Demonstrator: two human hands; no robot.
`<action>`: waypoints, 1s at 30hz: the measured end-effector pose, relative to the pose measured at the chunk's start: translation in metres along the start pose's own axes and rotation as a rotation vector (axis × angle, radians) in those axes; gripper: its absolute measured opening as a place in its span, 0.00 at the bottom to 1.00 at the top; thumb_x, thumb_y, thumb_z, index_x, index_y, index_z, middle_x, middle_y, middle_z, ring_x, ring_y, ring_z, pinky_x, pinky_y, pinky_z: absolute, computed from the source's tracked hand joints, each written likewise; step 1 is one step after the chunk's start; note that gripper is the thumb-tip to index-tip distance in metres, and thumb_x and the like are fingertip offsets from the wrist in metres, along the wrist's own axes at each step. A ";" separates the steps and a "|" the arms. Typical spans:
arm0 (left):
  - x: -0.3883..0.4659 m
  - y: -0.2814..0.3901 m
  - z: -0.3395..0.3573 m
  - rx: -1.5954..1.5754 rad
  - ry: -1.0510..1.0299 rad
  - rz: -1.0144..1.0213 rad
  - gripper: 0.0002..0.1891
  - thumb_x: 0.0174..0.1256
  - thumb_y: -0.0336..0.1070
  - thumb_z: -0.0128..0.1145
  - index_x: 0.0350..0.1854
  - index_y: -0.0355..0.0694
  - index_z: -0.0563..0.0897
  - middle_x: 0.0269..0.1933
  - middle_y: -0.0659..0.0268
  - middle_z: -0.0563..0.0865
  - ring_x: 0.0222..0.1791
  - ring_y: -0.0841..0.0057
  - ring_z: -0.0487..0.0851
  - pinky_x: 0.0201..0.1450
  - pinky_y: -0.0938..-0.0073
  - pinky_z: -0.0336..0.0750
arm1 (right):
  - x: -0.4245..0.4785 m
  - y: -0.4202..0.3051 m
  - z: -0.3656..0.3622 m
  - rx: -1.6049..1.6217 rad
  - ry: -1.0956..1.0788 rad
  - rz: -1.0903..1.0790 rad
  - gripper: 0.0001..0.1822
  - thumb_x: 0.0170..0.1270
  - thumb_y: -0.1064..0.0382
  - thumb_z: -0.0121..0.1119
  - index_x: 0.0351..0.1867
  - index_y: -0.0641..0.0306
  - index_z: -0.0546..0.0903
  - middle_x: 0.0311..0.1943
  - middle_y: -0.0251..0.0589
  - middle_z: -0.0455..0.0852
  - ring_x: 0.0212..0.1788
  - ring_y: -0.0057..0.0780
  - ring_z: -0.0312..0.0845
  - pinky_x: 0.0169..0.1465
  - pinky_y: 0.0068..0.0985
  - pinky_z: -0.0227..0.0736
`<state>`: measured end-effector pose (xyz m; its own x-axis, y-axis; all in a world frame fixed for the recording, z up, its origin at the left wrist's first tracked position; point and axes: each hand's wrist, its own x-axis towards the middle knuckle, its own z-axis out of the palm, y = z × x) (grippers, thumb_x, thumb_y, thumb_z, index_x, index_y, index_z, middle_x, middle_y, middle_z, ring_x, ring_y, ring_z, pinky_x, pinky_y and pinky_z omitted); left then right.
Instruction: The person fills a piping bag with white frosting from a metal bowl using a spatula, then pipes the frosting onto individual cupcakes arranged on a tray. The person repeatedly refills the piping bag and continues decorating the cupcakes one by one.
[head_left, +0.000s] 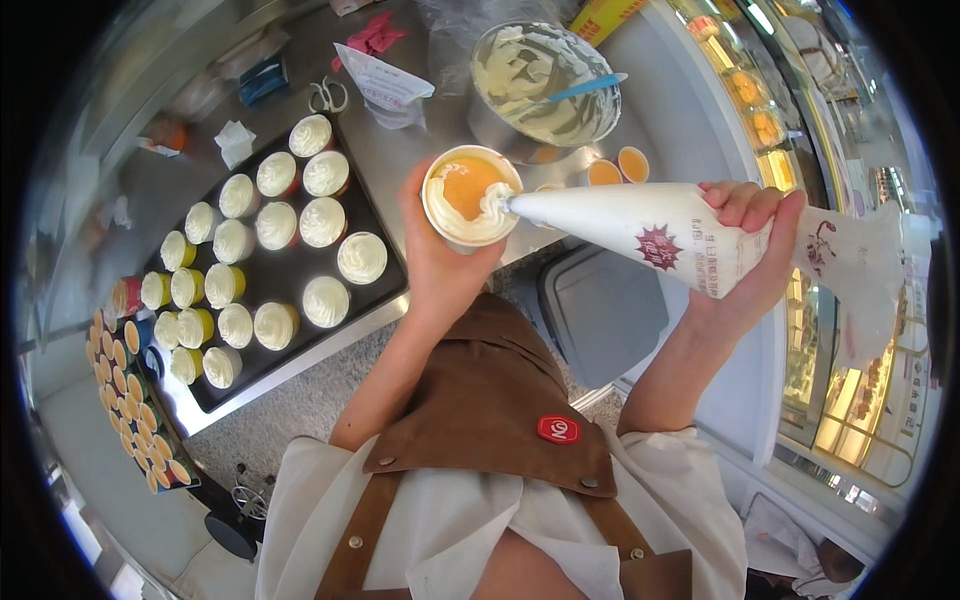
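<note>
My left hand (442, 262) is wrapped around a paper cup (472, 187) with a golden cake surface inside. A ring of white cream (459, 217) runs along part of the cup's inner edge. In my right hand (757, 232) is a full piping bag (630, 225), gripped near its twisted upper end, whose loose plastic hangs out to the right. The bag lies nearly level, and its nozzle touches the cream at the cup's right side. To the left, a black baking tray (367, 202) holds several cups topped with swirled cream (322, 221).
A metal bowl (499, 135) of cream with a blue spatula (585, 88) stands at the back. Beside it are two small uncreamed cups (634, 165). White scissors (328, 96) and a plastic bag (386, 82) lie behind the tray. Another tray of uncreamed cups (142, 420) is at far left.
</note>
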<state>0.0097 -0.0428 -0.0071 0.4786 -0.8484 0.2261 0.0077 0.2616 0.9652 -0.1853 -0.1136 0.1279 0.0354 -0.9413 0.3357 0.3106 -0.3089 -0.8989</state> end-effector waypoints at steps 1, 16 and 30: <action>0.000 0.000 0.001 0.004 -0.003 0.005 0.43 0.52 0.23 0.70 0.68 0.36 0.58 0.61 0.57 0.73 0.62 0.69 0.76 0.66 0.69 0.71 | 0.000 -0.001 0.004 -0.016 0.012 -0.001 0.24 0.81 0.51 0.40 0.24 0.58 0.69 0.21 0.39 0.73 0.34 0.35 0.75 0.56 0.39 0.70; 0.000 -0.002 -0.001 0.038 -0.025 0.039 0.43 0.51 0.22 0.70 0.68 0.35 0.58 0.60 0.55 0.73 0.62 0.67 0.77 0.65 0.68 0.72 | 0.007 -0.008 0.027 -0.191 0.042 -0.073 0.28 0.81 0.51 0.40 0.18 0.61 0.68 0.16 0.42 0.74 0.24 0.33 0.76 0.41 0.31 0.75; -0.005 -0.007 0.000 0.080 -0.102 0.060 0.46 0.48 0.23 0.73 0.68 0.37 0.57 0.62 0.57 0.72 0.63 0.71 0.76 0.65 0.70 0.72 | 0.013 -0.002 0.040 -0.159 0.088 -0.140 0.24 0.80 0.55 0.43 0.20 0.59 0.69 0.16 0.39 0.72 0.24 0.30 0.72 0.43 0.33 0.72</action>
<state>0.0073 -0.0409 -0.0151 0.3842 -0.8758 0.2923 -0.0905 0.2794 0.9559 -0.1480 -0.1198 0.1456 -0.0825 -0.8937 0.4411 0.1527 -0.4487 -0.8805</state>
